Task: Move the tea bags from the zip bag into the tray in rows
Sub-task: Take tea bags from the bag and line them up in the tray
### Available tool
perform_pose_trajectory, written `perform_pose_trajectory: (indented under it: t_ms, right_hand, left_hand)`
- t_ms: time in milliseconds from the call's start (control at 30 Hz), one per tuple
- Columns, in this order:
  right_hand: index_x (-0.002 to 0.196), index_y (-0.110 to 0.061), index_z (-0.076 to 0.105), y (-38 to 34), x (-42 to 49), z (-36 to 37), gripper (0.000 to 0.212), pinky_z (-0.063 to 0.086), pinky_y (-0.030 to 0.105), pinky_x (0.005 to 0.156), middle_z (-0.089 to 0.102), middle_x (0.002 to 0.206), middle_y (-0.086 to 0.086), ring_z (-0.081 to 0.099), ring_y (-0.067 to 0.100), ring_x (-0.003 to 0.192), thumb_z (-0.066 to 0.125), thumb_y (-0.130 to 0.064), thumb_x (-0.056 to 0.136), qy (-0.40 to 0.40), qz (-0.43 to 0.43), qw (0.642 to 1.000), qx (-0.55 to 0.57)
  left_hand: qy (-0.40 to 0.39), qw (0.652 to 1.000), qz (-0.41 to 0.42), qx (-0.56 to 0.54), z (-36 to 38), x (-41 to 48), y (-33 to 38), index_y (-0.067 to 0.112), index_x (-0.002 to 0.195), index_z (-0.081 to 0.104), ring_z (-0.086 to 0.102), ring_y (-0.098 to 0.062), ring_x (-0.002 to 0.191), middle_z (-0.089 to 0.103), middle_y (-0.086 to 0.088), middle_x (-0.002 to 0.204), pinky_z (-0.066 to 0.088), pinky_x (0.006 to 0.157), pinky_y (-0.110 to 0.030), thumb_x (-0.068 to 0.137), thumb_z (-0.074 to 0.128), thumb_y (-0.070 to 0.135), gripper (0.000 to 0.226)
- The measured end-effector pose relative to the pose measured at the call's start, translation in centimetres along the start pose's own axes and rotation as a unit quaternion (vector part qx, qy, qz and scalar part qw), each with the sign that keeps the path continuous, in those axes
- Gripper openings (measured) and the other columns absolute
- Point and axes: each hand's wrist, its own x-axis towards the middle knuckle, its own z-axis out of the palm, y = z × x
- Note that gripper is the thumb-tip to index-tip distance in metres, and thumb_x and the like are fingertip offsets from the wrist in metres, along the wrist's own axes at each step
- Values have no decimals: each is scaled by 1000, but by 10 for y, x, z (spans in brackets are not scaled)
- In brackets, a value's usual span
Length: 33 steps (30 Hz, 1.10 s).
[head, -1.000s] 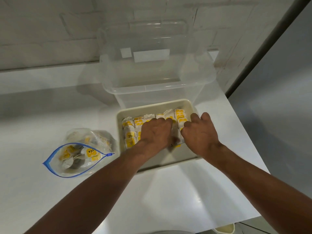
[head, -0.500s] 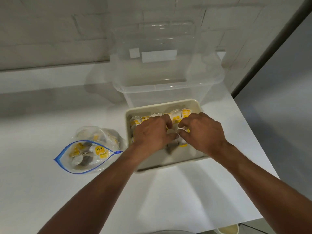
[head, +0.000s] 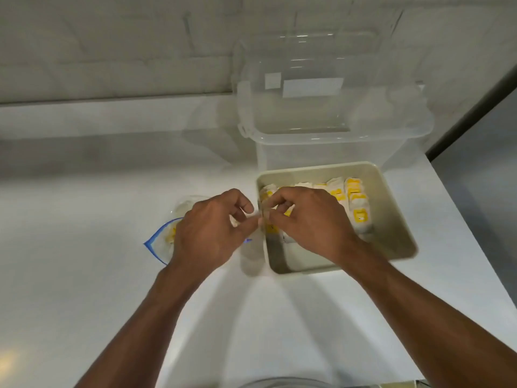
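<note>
Both hands meet over the left rim of the cream tray [head: 397, 228], which sits on the white desk [head: 84, 275]. The left hand [head: 207, 233] hovers just outside that rim with its fingers curled and its thumb stretched toward the right hand. The right hand [head: 310, 225] reaches in from the other side, knuckles up and fingers curled down over the tray's left part. Their fingertips almost touch. Something pale shows between them, but the blur makes it impossible to tell whether either hand pinches a tea bag or holds nothing.

The tea bags [head: 359, 211] in the tray stand in rows along its far side, white with yellow labels. The right-hand row runs toward the near side, clear of the right hand. The other rows are partly hidden beneath that hand's fingers. The near strip of the tray floor is bare.

The zip bag [head: 158, 245] lies on the desk to the left of the tray, mostly hidden under the left hand. Its blue-edged mouth and a few yellow labels peek out past the wrist.

Behind the tray, touching or just beside its far rim, stands a clear plastic bin [head: 330, 119] against the pale brick wall [head: 112, 51].
</note>
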Motion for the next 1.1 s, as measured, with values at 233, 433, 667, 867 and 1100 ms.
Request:
perform_pose_trajectory:
  t_ms: [233,433,667,867,1100]
  right_hand:
    - [90,-37,68,-59,6,40,13,51,30,74,72,89,-17,65,8,88,64,-47,84,-42,-23,999,26]
    - [99,-33,72,-82,11,70,18,53,34,79,73,96,-3,66,24,93,57,-35,89,-107,-39,992,-48]
    - [111,-19,63,-98,12,101,20,46,32,76,65,110,6,64,28,101,53,-20,94,-97,21,970,-221]
    - [117,-22,60,-102,13,107,24,46,31,74,67,110,4,66,27,101,46,-23,97,-79,40,965,-247]
    - [114,-21,63,-100,14,114,24,49,31,80,69,112,2,66,24,103,46,-17,97,-93,32,955,-281]
  left_hand:
    - [-9,998,-55,25,-37,-5,-67,42,86,64,62,-1,75,66,27,80,46,64,-26,80,70,48,10]
    - [-86,978,-33,187,-34,-6,-95,43,107,67,63,-18,98,69,18,103,44,71,-26,88,57,42,20]
    - [-84,953,21,290,-20,1,-112,42,120,60,66,-23,95,67,7,108,42,70,-27,90,57,40,30]
    - [-65,933,64,348,0,7,-101,28,101,67,67,-21,85,69,4,95,36,62,-26,92,52,37,20]
    - [0,935,104,339,21,18,-107,28,69,63,55,-16,42,59,7,58,22,45,-22,62,78,37,19]
